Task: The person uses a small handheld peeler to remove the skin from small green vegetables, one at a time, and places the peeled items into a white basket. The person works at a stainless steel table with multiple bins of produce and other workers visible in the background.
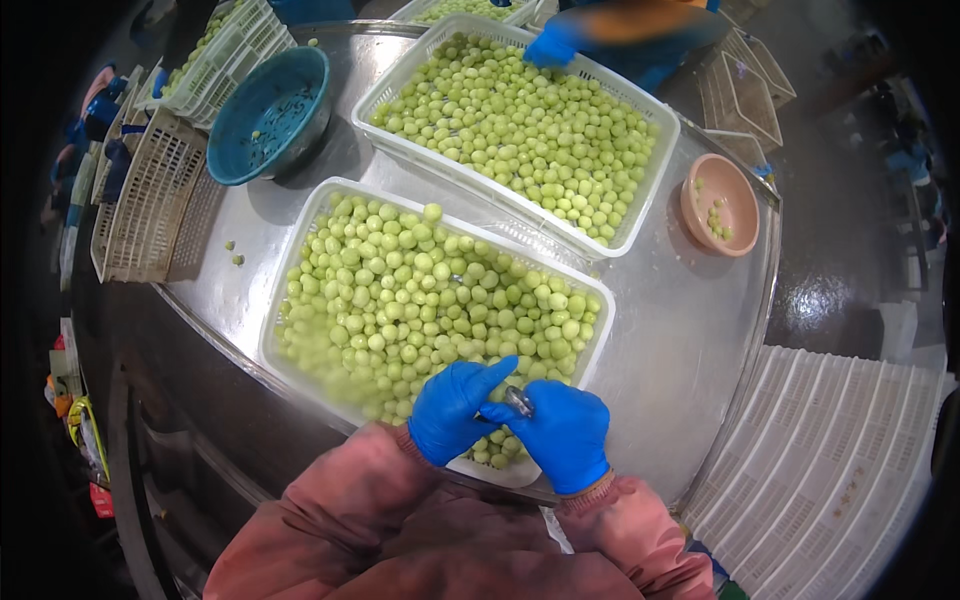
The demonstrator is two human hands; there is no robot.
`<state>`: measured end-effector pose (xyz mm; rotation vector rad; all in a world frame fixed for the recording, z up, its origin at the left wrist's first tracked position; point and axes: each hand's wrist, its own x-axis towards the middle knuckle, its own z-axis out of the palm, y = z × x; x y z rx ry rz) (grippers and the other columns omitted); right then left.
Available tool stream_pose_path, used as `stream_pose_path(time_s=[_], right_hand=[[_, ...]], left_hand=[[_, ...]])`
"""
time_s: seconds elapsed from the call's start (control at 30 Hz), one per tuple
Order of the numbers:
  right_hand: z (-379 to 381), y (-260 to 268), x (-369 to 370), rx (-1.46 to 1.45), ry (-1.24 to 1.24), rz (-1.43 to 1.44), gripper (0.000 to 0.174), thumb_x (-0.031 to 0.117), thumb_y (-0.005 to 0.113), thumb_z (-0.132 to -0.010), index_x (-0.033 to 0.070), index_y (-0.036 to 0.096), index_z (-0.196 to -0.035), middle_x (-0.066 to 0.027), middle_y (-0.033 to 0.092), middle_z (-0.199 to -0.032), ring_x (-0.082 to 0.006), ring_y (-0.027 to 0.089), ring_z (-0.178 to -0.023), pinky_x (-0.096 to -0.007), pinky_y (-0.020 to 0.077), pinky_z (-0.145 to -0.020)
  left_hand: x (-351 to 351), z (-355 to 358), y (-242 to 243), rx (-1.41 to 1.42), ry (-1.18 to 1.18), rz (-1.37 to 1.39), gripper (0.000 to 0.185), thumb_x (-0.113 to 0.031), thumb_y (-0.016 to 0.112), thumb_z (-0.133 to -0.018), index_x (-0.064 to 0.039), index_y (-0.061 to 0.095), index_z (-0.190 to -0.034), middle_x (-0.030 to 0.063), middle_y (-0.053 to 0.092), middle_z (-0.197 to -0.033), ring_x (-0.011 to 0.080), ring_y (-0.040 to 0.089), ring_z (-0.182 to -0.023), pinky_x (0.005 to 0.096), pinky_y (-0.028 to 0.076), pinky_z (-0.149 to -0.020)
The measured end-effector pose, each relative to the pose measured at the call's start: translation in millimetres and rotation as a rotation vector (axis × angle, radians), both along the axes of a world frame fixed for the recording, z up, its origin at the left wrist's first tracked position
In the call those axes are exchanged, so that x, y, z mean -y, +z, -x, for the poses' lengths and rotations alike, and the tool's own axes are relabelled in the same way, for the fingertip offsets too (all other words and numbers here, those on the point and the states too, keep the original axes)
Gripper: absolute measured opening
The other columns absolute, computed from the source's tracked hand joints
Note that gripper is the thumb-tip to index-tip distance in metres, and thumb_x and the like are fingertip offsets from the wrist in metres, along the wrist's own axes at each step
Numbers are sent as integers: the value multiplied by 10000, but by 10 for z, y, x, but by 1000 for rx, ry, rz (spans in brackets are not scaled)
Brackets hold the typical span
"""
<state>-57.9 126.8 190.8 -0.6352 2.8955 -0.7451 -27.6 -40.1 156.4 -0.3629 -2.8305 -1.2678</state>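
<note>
Both of my hands wear blue gloves and meet over the near edge of a white plastic crate (606,322) filled with round green fruits (397,307). My right hand (562,431) is closed around a small, shiny metal tool (519,401), whose kind I cannot tell. Against its tip side, my left hand (457,409) has its thumb and fingers close to the tool, one digit pointing up and to the right. Whether a fruit is between the left fingers cannot be made out. Part of the crate's lower left is blurred.
Behind lies a second white crate (637,244) of green fruits, with a co-worker's gloved hand (551,46) at its far edge. A teal basin (225,161) with dark bits stands left on the metal table (660,352); a pink bowl (739,180) stands right. Stacked white crates (817,465) are at lower right.
</note>
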Motion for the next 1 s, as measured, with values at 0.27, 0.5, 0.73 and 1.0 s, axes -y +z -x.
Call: stream_pose_path(time_s=[0.27,0.5,0.73,1.0], right_hand=[[-133,-38,-3,44,156,41,356,382,680,-818,135,530,-610,-59,506,-540,-247,530,-471,-371,383,-434],[-646,-3,-599,226,-218,79,384,314,740,-797,82,543,-562,-105,521,-550,-323,503,-462,-393,371,-418],[-492,125,-728,250,-334,130,400,395,754,-759,76,553,-625,-108,544,-607,-315,530,-519,-402,395,-460],[-316,78,-730,48,-206,61,474,533,761,-683,116,552,-603,-73,534,-564,-261,520,-464,-368,374,-425]], left_hand=[[1,-17,-81,53,45,16,618,-175,776,-706,-134,554,-1282,68,591,-893,264,568,-789,368,477,-665],[114,99,-658,108,236,36,461,-190,777,-740,-128,627,-1171,112,623,-950,282,601,-804,349,497,-699],[-565,91,-327,50,28,-246,412,-184,791,-712,-140,654,-1099,78,622,-865,280,600,-772,370,488,-655],[-760,-2,-66,-137,-79,-85,502,-154,746,-629,-153,644,-1121,38,604,-854,252,590,-758,367,480,-618]])
